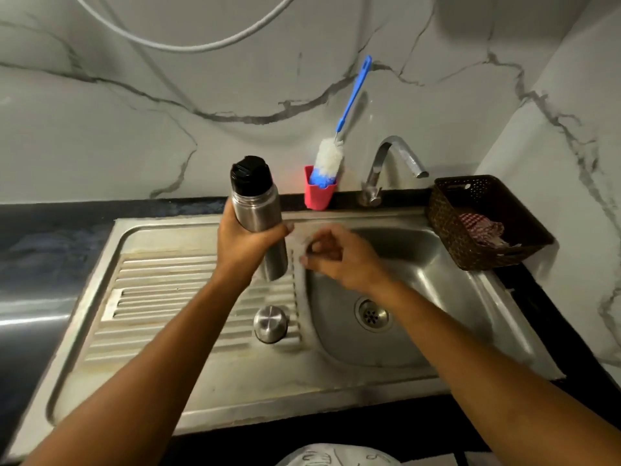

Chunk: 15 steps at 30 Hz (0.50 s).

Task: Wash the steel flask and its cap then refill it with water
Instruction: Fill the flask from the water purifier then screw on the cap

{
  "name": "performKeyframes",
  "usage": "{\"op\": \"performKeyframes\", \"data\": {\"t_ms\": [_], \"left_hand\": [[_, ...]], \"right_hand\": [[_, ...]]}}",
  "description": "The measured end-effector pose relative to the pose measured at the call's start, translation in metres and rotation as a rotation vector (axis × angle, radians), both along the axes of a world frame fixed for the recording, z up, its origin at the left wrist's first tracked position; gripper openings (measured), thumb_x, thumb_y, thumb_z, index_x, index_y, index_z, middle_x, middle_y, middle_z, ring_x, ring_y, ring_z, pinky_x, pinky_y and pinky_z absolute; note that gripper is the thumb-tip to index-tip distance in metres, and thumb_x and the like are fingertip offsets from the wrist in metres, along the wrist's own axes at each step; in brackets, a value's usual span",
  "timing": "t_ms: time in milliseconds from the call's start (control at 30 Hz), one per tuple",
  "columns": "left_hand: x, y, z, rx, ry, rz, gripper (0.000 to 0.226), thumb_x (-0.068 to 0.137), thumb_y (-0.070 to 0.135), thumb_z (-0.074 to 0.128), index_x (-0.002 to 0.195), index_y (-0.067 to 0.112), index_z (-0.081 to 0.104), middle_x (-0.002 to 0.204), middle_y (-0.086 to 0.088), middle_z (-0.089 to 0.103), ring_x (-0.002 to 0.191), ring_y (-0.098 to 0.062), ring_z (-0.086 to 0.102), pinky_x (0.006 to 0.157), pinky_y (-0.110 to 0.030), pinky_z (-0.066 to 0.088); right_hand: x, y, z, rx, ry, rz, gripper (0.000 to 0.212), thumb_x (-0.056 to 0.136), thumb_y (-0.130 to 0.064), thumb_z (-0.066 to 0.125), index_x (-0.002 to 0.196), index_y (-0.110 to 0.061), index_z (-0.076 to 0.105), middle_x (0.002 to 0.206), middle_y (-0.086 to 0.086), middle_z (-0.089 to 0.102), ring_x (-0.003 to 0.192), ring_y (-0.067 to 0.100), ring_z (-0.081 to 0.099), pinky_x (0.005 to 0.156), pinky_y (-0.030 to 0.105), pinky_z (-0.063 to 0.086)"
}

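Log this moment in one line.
left hand: grips flask | right hand: empty, beside flask | steel cap: on drainboard

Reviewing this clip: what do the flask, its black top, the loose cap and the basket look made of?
Flask: brushed steel, by its dull grey sheen and soft streaked reflections. Top: likely black plastic, matte with moulded ridges. Cap: polished steel, with a bright highlight on its dome. Basket: probably brown plastic moulded as weave; could be wicker.

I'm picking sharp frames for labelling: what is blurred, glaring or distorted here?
Head view: the right hand is motion-blurred; the left hand and steel flask are sharp; wide-angle distortion bows the sink rim; a glare streak shows at far left.
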State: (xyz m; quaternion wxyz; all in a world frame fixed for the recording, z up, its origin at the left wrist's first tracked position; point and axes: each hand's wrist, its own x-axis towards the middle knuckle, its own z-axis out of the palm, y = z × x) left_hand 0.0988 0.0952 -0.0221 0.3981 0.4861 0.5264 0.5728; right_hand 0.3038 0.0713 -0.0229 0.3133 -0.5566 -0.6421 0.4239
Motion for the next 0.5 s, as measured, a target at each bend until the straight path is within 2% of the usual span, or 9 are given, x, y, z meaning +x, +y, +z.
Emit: {"op": "performKeyframes", "data": {"t_ms": [67, 133, 200, 300, 400, 500], "left_hand": [[-0.017, -0.007, -0.006, -0.031, 0.025, 0.054, 0.077, 0.065, 0.015, 0.098, 0.129, 0.019, 0.057, 0.112, 0.001, 0.072, 0.1, -0.013, 0.072, 0.083, -0.029, 0.06], [-0.031, -0.014, -0.014, -0.056, 0.036, 0.098, 0.076, 0.065, 0.016, 0.098, 0.13, 0.018, 0.058, 0.112, -0.001, 0.072, 0.101, -0.016, 0.072, 0.084, -0.031, 0.061], [-0.04, -0.022, -0.02, -0.085, 0.042, 0.131, 0.074, 0.065, 0.017, 0.098, 0.128, 0.017, 0.059, 0.11, -0.002, 0.073, 0.099, -0.017, 0.072, 0.083, -0.033, 0.061], [-0.047, -0.032, -0.026, -0.11, 0.05, 0.153, 0.072, 0.066, 0.015, 0.098, 0.126, 0.02, 0.058, 0.106, 0.002, 0.072, 0.095, -0.014, 0.072, 0.079, -0.027, 0.06], [-0.049, -0.038, -0.028, -0.118, 0.072, 0.154, 0.072, 0.066, 0.016, 0.098, 0.126, 0.022, 0.058, 0.106, 0.003, 0.071, 0.094, -0.012, 0.072, 0.077, -0.025, 0.059], [-0.047, -0.039, -0.028, -0.137, 0.086, 0.13, 0.072, 0.067, 0.016, 0.098, 0.127, 0.022, 0.058, 0.107, 0.003, 0.071, 0.096, -0.015, 0.071, 0.079, -0.029, 0.059]], "right_hand": [[-0.011, -0.007, -0.029, -0.096, -0.188, 0.178, 0.059, 0.075, -0.053, 0.085, 0.125, -0.034, 0.059, 0.121, -0.008, 0.066, 0.107, 0.012, 0.067, 0.095, 0.043, 0.057], [-0.024, -0.017, -0.053, -0.106, -0.326, 0.336, 0.071, 0.079, -0.053, 0.082, 0.14, -0.037, 0.05, 0.137, -0.009, 0.058, 0.119, 0.015, 0.062, 0.099, 0.041, 0.054], [-0.04, -0.026, -0.073, -0.072, -0.424, 0.438, 0.081, 0.079, -0.054, 0.079, 0.148, -0.041, 0.039, 0.149, -0.01, 0.047, 0.129, 0.017, 0.054, 0.103, 0.042, 0.051], [-0.06, -0.034, -0.093, 0.045, -0.59, 0.513, 0.083, 0.08, -0.051, 0.075, 0.15, -0.042, 0.03, 0.154, -0.008, 0.039, 0.135, 0.022, 0.047, 0.104, 0.044, 0.048], [-0.062, -0.035, -0.101, 0.121, -0.607, 0.468, 0.072, 0.085, -0.045, 0.07, 0.148, -0.038, 0.036, 0.149, -0.006, 0.043, 0.133, 0.023, 0.048, 0.102, 0.041, 0.046], [-0.045, -0.032, -0.097, 0.074, -0.422, 0.361, 0.062, 0.084, -0.043, 0.075, 0.138, -0.041, 0.045, 0.138, -0.012, 0.052, 0.121, 0.018, 0.056, 0.095, 0.037, 0.051]]}}
